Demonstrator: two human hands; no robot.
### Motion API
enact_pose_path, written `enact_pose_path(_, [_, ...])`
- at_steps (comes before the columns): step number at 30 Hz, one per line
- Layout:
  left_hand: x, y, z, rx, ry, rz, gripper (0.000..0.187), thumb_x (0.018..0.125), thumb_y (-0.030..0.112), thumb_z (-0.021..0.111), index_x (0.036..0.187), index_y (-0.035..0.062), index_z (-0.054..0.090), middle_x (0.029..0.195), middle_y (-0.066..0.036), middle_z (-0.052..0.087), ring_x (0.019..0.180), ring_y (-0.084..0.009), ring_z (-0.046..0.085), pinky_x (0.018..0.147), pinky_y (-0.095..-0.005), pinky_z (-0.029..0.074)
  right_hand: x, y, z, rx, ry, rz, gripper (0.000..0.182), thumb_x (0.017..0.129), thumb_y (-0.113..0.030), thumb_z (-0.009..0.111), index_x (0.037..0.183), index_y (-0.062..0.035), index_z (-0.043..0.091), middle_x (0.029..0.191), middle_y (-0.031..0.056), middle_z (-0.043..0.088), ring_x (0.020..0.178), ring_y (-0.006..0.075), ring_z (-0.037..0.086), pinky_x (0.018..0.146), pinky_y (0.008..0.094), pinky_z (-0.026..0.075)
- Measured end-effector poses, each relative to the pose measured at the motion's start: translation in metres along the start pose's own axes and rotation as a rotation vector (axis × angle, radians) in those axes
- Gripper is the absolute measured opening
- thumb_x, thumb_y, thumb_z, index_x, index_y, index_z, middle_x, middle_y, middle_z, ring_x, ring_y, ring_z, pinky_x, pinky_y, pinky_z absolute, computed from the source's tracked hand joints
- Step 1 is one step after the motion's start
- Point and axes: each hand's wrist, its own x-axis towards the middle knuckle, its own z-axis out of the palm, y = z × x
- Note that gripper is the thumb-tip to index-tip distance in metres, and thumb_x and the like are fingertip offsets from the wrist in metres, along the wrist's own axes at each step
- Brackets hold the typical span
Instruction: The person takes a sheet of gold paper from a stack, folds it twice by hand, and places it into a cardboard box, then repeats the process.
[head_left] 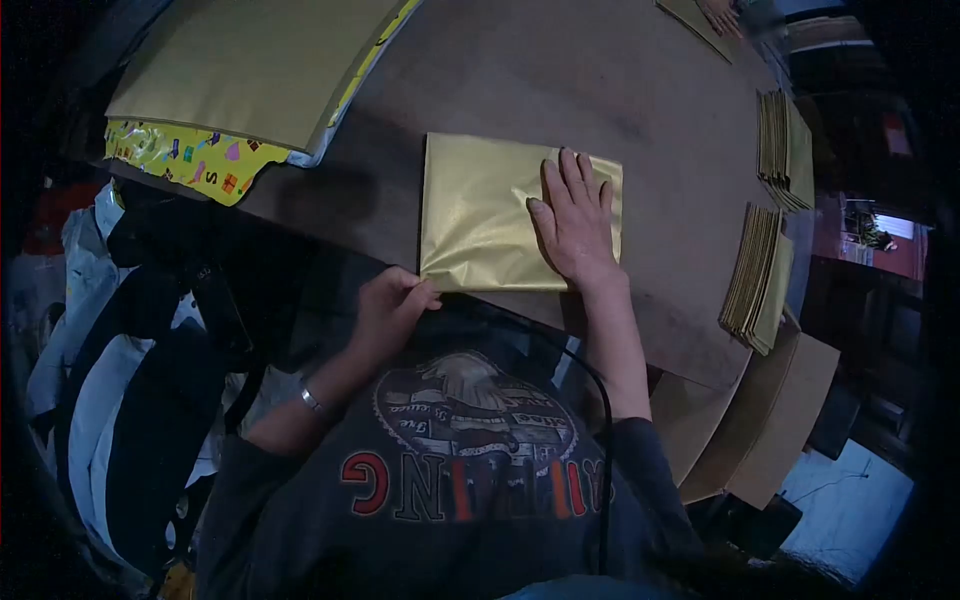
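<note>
A gold envelope-like sheet (480, 210) lies on the brown table (680, 170), near its front edge, with creases along its lower part. My left hand (398, 305) pinches the sheet's lower left corner between thumb and fingers. On the right part of the sheet my right hand (577, 220) lies flat, palm down, with its fingers spread.
A gold stack (240, 70) rests on yellow patterned packaging (190, 155) at the upper left. Bundles of gold envelopes (757, 280) (785, 150) stand along the right edge. Below them is an open cardboard box (775, 420). A co-worker's hand (720, 15) touches a sheet at the top right.
</note>
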Motion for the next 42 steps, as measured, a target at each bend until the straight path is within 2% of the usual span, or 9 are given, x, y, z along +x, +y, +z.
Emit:
enact_pose_path(12, [0.002, 0.021, -0.001, 0.015, 0.030, -0.086, 0.011, 0.089, 0.009, 0.066, 0.089, -0.0002, 0.061, 0.079, -0.007, 0.068, 0.074, -0.0104, 0.065, 0.068, -0.0249, 0.052, 0.004, 0.006, 0.001, 0.017, 0.008, 0.033, 0.056, 0.099, -0.042, 0.042, 0.144, -0.0103, 0.039, 0.155, 0.0181, 0.023, 0.145, 0.0394, 0.013, 0.111, 0.0644, 0.013])
enact_pose_path(17, [-0.002, 0.034, -0.009, 0.042, 0.024, -0.142, 0.011, 0.089, 0.010, 0.066, 0.091, 0.0001, 0.061, 0.081, -0.007, 0.067, 0.075, -0.0095, 0.064, 0.067, -0.0253, 0.052, 0.005, 0.005, 0.006, -0.049, -0.003, 0.045, 0.056, 0.099, -0.042, 0.041, 0.145, -0.0115, 0.038, 0.157, 0.0145, 0.021, 0.145, 0.0368, 0.013, 0.114, 0.0594, 0.014])
enact_pose_path(18, [-0.004, 0.034, -0.013, 0.225, 0.041, -0.009, 0.011, 0.091, 0.011, 0.064, 0.093, 0.0009, 0.060, 0.084, -0.008, 0.067, 0.075, -0.0124, 0.065, 0.066, -0.0281, 0.053, 0.006, 0.004, 0.004, -0.047, -0.037, 0.039, 0.057, 0.099, -0.042, 0.041, 0.147, -0.0105, 0.034, 0.156, 0.0184, 0.018, 0.145, 0.0391, 0.013, 0.111, 0.0644, 0.012])
enact_pose_path(22, [0.012, 0.084, 0.011, 0.670, -0.013, 0.369, 0.011, 0.089, 0.007, 0.063, 0.097, 0.0008, 0.059, 0.087, -0.012, 0.066, 0.078, -0.0213, 0.066, 0.070, -0.0348, 0.053, 0.004, 0.008, 0.008, -0.035, 0.009, 0.014, 0.056, 0.099, -0.041, 0.042, 0.145, -0.0094, 0.037, 0.156, 0.0186, 0.020, 0.144, 0.0404, 0.014, 0.111, 0.0647, 0.013])
enact_pose_path(26, [0.077, 0.090, 0.072, 0.829, -0.278, 0.733, 0.031, 0.089, 0.010, 0.060, 0.118, 0.0015, 0.055, 0.123, -0.017, 0.055, 0.121, -0.0325, 0.051, 0.101, -0.0463, 0.041, 0.004, 0.009, 0.007, -0.054, -0.016, 0.000, 0.056, 0.096, -0.033, 0.048, 0.146, -0.0105, 0.035, 0.156, 0.0178, 0.019, 0.145, 0.0403, 0.014, 0.110, 0.0661, 0.014])
enact_pose_path(28, [0.111, 0.073, 0.096, 1.092, -0.279, 0.714, 0.041, 0.093, 0.020, 0.056, 0.129, 0.0023, 0.048, 0.141, -0.017, 0.041, 0.138, -0.0332, 0.032, 0.111, -0.0514, 0.026, 0.002, 0.013, 0.009, -0.073, 0.002, -0.028, 0.059, 0.094, -0.029, 0.051, 0.147, -0.0111, 0.034, 0.156, 0.0169, 0.019, 0.145, 0.0396, 0.013, 0.110, 0.0665, 0.014])
enact_pose_path(32, [0.135, 0.067, 0.089, 1.328, -0.217, 0.636, 0.054, 0.094, 0.035, 0.050, 0.138, 0.0039, 0.043, 0.146, -0.014, 0.038, 0.140, -0.0300, 0.028, 0.111, -0.0519, 0.023, 0.005, 0.008, 0.005, -0.071, -0.003, 0.008, 0.058, 0.096, -0.035, 0.046, 0.147, -0.0116, 0.033, 0.156, 0.0167, 0.020, 0.145, 0.0384, 0.013, 0.111, 0.0648, 0.013])
enact_pose_path(35, [0.135, 0.056, 0.061, 1.419, -0.129, 0.731, 0.063, 0.093, 0.043, 0.049, 0.141, 0.0026, 0.040, 0.150, -0.014, 0.034, 0.141, -0.0300, 0.026, 0.113, -0.0522, 0.021, 0.004, 0.009, 0.008, -0.050, -0.025, 0.018, 0.056, 0.099, -0.039, 0.041, 0.147, -0.0109, 0.034, 0.156, 0.0170, 0.020, 0.146, 0.0374, 0.011, 0.112, 0.0635, 0.012])
enact_pose_path(42, [0.137, 0.067, 0.027, 1.529, -0.084, 0.751, 0.061, 0.094, 0.043, 0.048, 0.141, 0.0049, 0.042, 0.149, -0.014, 0.035, 0.141, -0.0299, 0.027, 0.110, -0.0579, 0.024, 0.010, -0.018, -0.009, -0.028, -0.120, 0.027, 0.059, 0.100, -0.041, 0.038, 0.147, -0.0067, 0.030, 0.157, 0.0173, 0.017, 0.146, 0.0366, 0.012, 0.114, 0.0616, 0.010])
